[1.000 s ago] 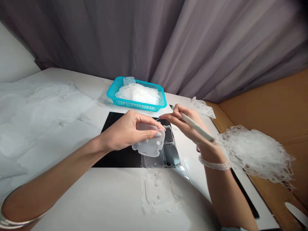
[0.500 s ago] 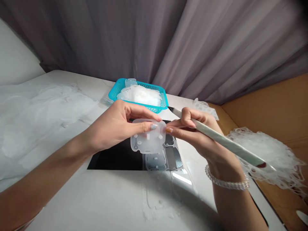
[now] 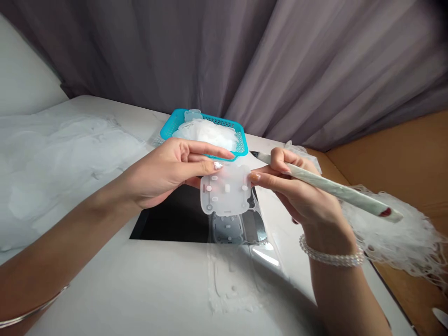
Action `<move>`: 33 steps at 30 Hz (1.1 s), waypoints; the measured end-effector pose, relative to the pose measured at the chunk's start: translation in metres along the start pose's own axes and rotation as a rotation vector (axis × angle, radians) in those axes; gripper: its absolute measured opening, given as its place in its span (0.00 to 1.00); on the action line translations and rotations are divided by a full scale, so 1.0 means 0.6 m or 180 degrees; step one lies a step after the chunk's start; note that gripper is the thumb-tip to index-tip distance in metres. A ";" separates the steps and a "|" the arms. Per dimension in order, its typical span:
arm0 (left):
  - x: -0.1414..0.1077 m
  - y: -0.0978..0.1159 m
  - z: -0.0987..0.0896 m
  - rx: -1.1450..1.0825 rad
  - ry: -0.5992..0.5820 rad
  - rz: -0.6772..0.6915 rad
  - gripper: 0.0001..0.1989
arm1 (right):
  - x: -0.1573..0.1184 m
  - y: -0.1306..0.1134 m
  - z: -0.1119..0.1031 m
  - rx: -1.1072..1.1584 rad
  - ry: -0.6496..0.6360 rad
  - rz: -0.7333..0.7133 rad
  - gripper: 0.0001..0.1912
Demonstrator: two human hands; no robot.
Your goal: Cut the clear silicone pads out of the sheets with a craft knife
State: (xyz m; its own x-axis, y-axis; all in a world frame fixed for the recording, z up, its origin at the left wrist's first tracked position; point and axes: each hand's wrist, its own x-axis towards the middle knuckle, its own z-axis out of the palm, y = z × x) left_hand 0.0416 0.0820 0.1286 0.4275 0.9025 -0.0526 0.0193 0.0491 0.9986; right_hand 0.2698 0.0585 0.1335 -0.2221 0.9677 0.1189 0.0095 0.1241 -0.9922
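A translucent, frosted plastic piece [image 3: 227,198] with small slots and round bumps hangs over the black mat [image 3: 175,219]. My left hand [image 3: 182,168] has its thumb and fingers at the piece's upper left edge, pinching it. At its right edge, the thumb and a finger of my right hand [image 3: 294,186] grip it too. That same hand also keeps a pale-handled knife [image 3: 336,189] tucked under the index finger, its dark tip pointing left. Beneath the piece, a clear molded sheet [image 3: 227,228] lies across the mat's right part and the white table.
Behind my hands stands a turquoise basket [image 3: 168,128] holding white translucent pieces [image 3: 210,133]. A large heap of clear plastic [image 3: 63,163] covers the left side. On the right lie lacy plastic scraps [image 3: 395,233] by a brown surface. Gray curtains [image 3: 157,56] hang behind.
Both hands have shifted slightly right with the plastic piece, which is turned and shows more of its face. The left thumb has moved up to its top edge.
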 end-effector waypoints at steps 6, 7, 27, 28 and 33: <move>-0.003 0.007 -0.007 -0.0107 -0.0053 0.0034 0.16 | 0.007 0.003 -0.014 -0.0073 0.0278 -0.0195 0.24; -0.001 0.005 -0.008 -0.0145 -0.0010 0.0045 0.16 | 0.007 0.003 -0.015 -0.0129 0.0356 -0.0250 0.24; 0.029 -0.045 0.007 -0.1488 -0.0622 -0.0787 0.14 | 0.022 0.020 -0.015 0.0087 0.1056 -0.0675 0.18; 0.029 -0.048 0.008 -0.1442 -0.0550 -0.0775 0.13 | 0.022 0.021 -0.017 0.0111 0.1061 -0.0648 0.17; 0.075 -0.070 -0.014 -0.0887 0.0959 0.0533 0.12 | 0.030 0.023 -0.020 0.0348 0.1038 -0.0360 0.17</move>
State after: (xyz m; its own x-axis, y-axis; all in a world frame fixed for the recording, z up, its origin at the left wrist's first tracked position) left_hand 0.0525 0.1242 0.0844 0.1208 0.9902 0.0698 -0.2899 -0.0321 0.9565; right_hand 0.2777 0.0803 0.1226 0.1071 0.9705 0.2161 -0.1057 0.2273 -0.9681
